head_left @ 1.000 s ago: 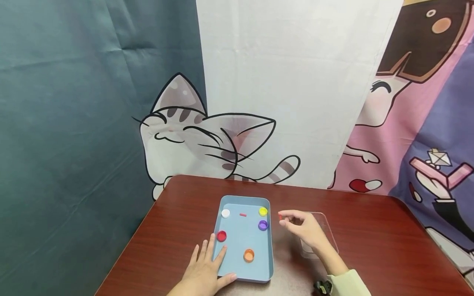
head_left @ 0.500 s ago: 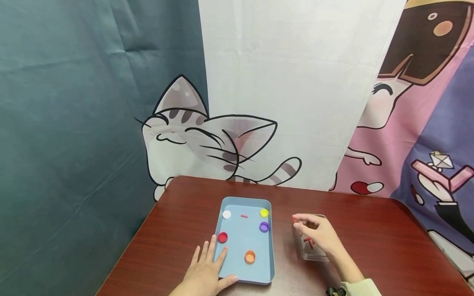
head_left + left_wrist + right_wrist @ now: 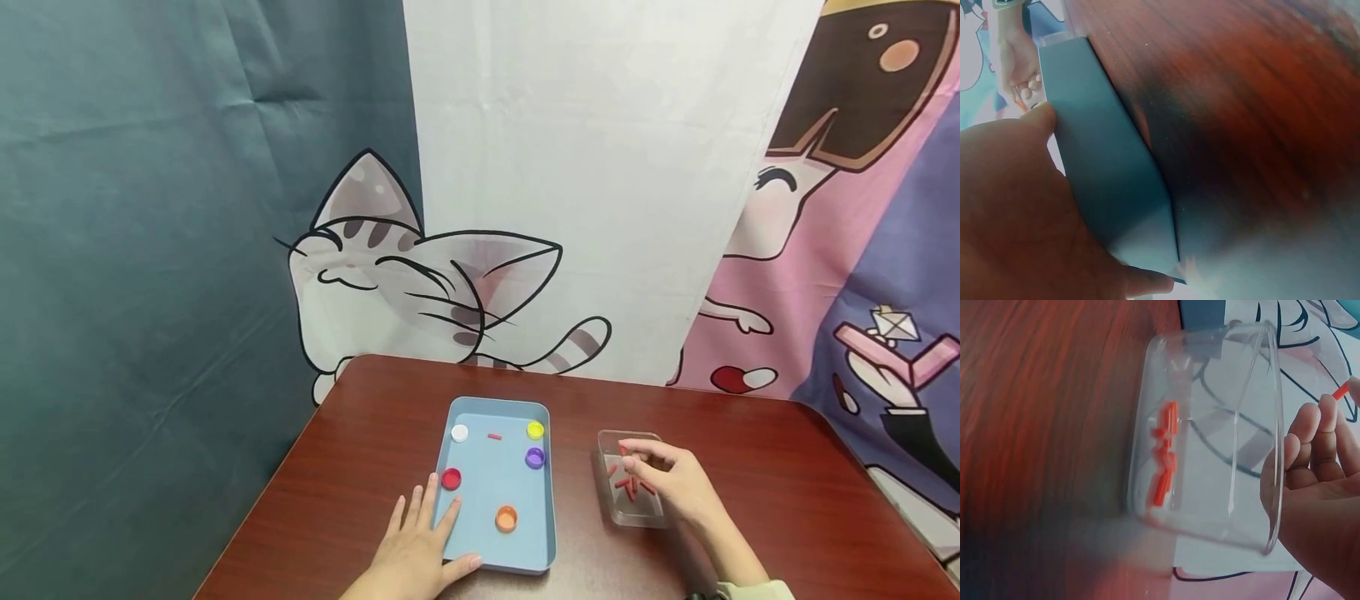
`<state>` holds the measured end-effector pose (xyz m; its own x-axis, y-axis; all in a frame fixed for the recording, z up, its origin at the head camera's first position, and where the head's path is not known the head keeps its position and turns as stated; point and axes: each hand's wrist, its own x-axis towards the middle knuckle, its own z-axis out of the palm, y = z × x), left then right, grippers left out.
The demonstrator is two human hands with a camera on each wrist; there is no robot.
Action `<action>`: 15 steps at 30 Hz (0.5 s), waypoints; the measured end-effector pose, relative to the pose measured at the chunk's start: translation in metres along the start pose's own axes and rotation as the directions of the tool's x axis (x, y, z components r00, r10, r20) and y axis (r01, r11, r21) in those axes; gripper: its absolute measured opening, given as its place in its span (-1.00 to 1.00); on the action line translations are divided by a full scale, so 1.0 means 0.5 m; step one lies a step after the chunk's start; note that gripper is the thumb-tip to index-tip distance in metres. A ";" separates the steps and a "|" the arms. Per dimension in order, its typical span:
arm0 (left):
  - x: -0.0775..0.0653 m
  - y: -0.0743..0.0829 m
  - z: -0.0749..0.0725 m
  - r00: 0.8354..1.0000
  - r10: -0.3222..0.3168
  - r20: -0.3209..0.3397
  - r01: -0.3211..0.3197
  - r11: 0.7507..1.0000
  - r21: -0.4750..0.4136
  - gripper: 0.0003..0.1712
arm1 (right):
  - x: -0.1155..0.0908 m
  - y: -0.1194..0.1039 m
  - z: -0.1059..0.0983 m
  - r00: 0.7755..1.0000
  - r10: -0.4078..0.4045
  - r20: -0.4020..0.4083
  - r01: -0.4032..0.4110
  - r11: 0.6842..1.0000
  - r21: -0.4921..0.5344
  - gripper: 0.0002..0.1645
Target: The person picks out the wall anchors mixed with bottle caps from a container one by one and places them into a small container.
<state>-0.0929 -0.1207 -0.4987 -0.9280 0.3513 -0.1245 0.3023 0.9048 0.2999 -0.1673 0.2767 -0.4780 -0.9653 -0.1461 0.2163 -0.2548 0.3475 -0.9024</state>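
A small red stick [image 3: 1340, 391] is pinched between the thumb and fingertips of my right hand [image 3: 681, 483], which hovers over a clear plastic box [image 3: 609, 502]. Several more red sticks [image 3: 1165, 453] lie on the floor of that box. My left hand [image 3: 411, 542] rests with spread fingers on the lower left edge of a light blue tray [image 3: 491, 479]; in the left wrist view its thumb and a finger lie along the tray's outer wall [image 3: 1100, 150]. One pinkish-red stick [image 3: 494, 437] lies flat inside the tray near its far end.
Inside the tray stand a white cap [image 3: 459, 433], a yellow cap [image 3: 535, 430], a purple cap [image 3: 535, 457], a red cap [image 3: 451, 478] and an orange cap [image 3: 506, 519]. A reddish-brown table [image 3: 360, 442] carries everything, with a printed curtain [image 3: 525, 167] behind it.
My right hand has moved right, from beside the tray to above the clear box, still pinching the red stick. The left hand stays on the tray's edge.
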 end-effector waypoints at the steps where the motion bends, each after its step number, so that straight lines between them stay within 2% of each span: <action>1: 0.000 0.000 0.000 1.000 0.001 -0.001 -0.001 1.000 -0.001 0.07 | -0.002 0.001 -0.003 1.000 0.014 -0.004 -0.014 1.000 0.006 -0.59; 8: 0.001 0.000 0.001 1.000 -0.004 -0.001 0.004 1.000 -0.011 0.08 | -0.011 0.019 -0.023 0.998 0.049 -0.033 -0.051 0.998 -0.042 -0.58; 12: 0.001 0.002 0.000 1.000 -0.011 0.011 0.011 1.000 -0.014 0.09 | -0.014 0.027 -0.036 0.999 0.039 -0.037 -0.040 0.998 -0.044 -0.60; 15: 0.001 0.004 0.000 1.000 -0.010 0.008 0.010 1.000 -0.006 0.08 | -0.011 0.031 -0.048 0.999 0.002 -0.048 -0.004 0.999 -0.042 -0.62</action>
<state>-0.0929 -0.1189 -0.4982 -0.9291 0.3443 -0.1351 0.2917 0.9067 0.3047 -0.1673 0.3052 -0.4840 -0.9675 -0.1005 0.2320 -0.2529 0.3867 -0.8868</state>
